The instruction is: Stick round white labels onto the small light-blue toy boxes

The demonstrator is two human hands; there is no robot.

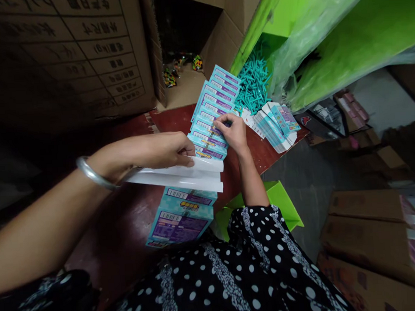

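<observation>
My left hand (179,150), with a bangle on the wrist, is closed, its curled fingers and thumb on glossy white strips (201,176) that look like card flaps. My right hand (233,132) pinches thumb and forefinger together at a row of overlapping light-blue and purple printed cartons (213,97). What lies between its fingertips is too small to make out. Small brownish pieces show on several of these cartons. Nearer my body, more printed cartons (181,222) of the same kind sit below the white strips.
A pile of teal plastic pieces (254,81) spills from a green bin (280,19) at the back. Stacked flat cartons (275,126) lie right on the red table (127,215). A cardboard box (186,89) holds small colourful packets. A green container (283,205) stands beside my right arm.
</observation>
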